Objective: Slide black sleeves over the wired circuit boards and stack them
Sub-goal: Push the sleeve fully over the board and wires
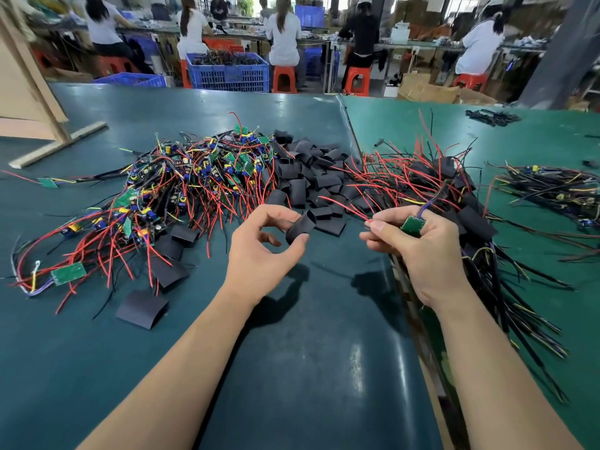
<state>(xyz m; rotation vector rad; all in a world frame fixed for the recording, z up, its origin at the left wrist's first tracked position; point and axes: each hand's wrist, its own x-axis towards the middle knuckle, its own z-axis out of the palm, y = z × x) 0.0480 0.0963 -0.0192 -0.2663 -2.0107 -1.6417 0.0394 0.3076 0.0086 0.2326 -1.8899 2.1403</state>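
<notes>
circuit board (413, 226) mostly hidden inside right hand (425, 251), background workers (282, 34) blurred, forearms cut off at bottom edge

Both bare forearms are extended forward over the table. The left hand (264, 245) is held palm inward, thumb and forefinger curled and pinching a black sleeve (300, 226). The right hand (418, 251) is raised beside it, fingers curled around a green circuit board (413, 225).

Black sleeve (300, 227): short flattened tube, open end up, tilted, raised off the surface, just in front of the loose sleeve heap (311, 177). Circuit board (412, 226): small, green, wires trailing, right of that heap. Bare boards pile (191, 177) left of heap; sleeved stack (454, 196) right.
</notes>
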